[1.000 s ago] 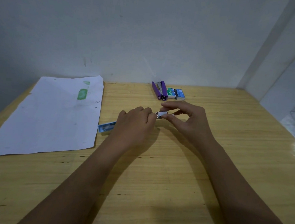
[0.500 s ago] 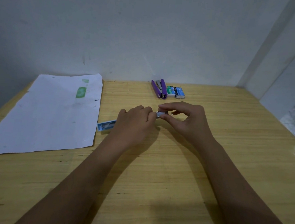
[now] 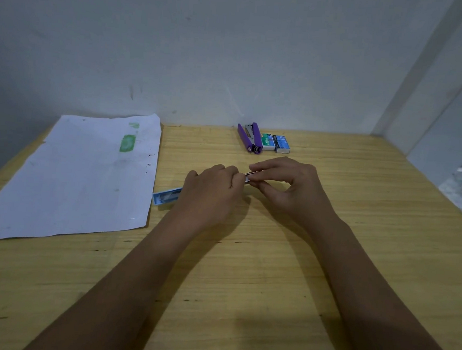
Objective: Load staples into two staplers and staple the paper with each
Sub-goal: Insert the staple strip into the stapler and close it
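Note:
My left hand (image 3: 212,192) curls over a light blue stapler (image 3: 166,196) lying mid-table; only its rear end shows past my wrist. My right hand (image 3: 287,187) pinches a thin silver metal piece (image 3: 251,174) at the stapler's front end, between thumb and fingers. Whether it is a staple strip or part of the stapler cannot be told. A purple stapler (image 3: 250,137) lies opened out near the back wall. Beside it are a green staple box (image 3: 266,142) and a blue staple box (image 3: 282,144). A white paper sheet (image 3: 80,176) lies flat at the left.
The wooden table (image 3: 271,274) meets a grey wall at the back and a white wall panel (image 3: 450,109) at the right. The paper has a green mark and small dark specks near its right edge.
Both hands stay together over the blue stapler. My right fingers have shifted slightly on the metal piece. Nothing else on the table has moved.

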The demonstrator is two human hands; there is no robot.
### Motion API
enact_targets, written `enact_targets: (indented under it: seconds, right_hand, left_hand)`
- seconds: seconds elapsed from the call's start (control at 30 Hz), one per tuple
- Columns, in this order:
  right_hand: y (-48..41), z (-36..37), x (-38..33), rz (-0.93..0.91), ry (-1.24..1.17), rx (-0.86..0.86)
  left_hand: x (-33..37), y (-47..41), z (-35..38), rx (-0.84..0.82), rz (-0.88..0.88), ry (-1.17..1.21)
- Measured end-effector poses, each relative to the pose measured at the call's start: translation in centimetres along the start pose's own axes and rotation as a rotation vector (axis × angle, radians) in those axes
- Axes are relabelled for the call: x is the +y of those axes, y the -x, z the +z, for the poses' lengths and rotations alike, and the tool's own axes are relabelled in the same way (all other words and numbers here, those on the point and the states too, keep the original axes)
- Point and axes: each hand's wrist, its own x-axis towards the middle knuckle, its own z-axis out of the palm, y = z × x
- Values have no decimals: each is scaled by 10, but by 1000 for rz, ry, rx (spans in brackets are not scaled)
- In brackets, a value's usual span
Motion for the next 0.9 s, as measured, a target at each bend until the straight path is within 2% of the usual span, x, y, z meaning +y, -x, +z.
enact_targets:
  seconds: [0.3,0.5,0.57,0.67,0.8,0.9]
  right_hand:
    - [-2,0,-3,68,-167,68]
    - [-2,0,-7,157,-298,139]
    - [-2,-2,-9,169,-352,170]
    - [-2,-3,-12,214,-406,169]
    - [1,1,-20,250,-357,1]
    - [3,3,-27,241,-399,-96]
  left_hand:
    - [1,0,1,12,54,33]
    - [-2,-5,4,13,37,236]
    - [-2,-5,-3,49,38,386]
    - [-5,-9,-17,103,-52,830]
    - [-22,-16,-24,194,-248,1354]
    - [-34,-19,-24,294,-339,1582]
